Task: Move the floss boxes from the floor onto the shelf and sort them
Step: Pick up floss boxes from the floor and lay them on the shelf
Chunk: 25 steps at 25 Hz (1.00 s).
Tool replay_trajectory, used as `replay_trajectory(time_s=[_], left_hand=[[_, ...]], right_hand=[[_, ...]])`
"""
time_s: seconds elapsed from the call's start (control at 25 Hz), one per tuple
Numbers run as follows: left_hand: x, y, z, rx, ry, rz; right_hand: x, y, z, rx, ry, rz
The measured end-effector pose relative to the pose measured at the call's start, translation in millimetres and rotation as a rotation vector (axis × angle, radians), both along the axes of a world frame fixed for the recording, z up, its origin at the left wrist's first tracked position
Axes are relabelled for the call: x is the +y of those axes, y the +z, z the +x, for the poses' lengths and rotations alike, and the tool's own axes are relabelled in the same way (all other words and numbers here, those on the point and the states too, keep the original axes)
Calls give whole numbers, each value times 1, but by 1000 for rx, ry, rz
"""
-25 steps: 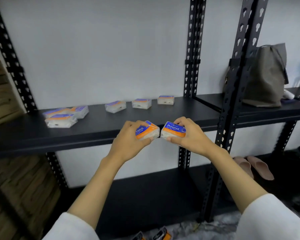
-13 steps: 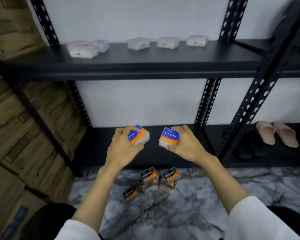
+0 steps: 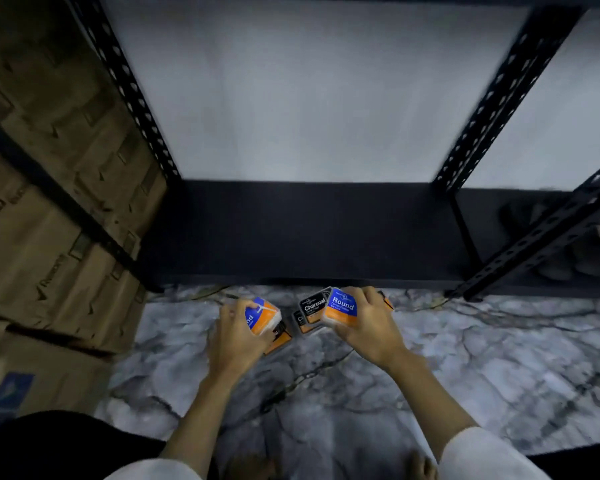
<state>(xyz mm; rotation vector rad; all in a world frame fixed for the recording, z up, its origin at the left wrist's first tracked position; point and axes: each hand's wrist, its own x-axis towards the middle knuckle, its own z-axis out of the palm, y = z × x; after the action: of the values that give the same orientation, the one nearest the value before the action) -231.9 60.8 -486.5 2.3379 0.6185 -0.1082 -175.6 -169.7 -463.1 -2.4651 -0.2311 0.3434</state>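
1. Cardboard cartons (image 3: pixel 49 220) stand stacked at far left.
2. Left hand (image 3: pixel 238 336) grasps a blue-orange floss box (image 3: pixel 262 318) low over the floor (image 3: pixel 499 358).
3. Charcoal boxes (image 3: pixel 313 304) lie on the floor between the hands, just before the bottom shelf (image 3: pixel 309 233).
4. Right hand (image 3: pixel 364 323) grasps a Round box (image 3: pixel 342 306).
5. Judgement: boxes light, rigid; hold across the short sides.

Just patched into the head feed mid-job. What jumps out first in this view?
Both hands low over the marbled floor, each gripping a blue-and-orange Round floss box: left hand on one, right hand on another. Between them, black Charcoal boxes lie on the floor before the bare black bottom shelf. Cardboard cartons stand left.
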Motion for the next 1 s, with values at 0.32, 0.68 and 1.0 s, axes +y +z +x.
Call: replay_trajectory(time_s=[0.32,0.68,1.0], left_hand=[[-1,-110,23,67,73,-68],[-14,-162,37,143,28,-49],[-7,-133,50,141,-37,24]], right_hand=[[21,-58,41,-38,1,-47],[17,-87,45,-72,24,-75],[18,-69,46,-3,85,-118]])
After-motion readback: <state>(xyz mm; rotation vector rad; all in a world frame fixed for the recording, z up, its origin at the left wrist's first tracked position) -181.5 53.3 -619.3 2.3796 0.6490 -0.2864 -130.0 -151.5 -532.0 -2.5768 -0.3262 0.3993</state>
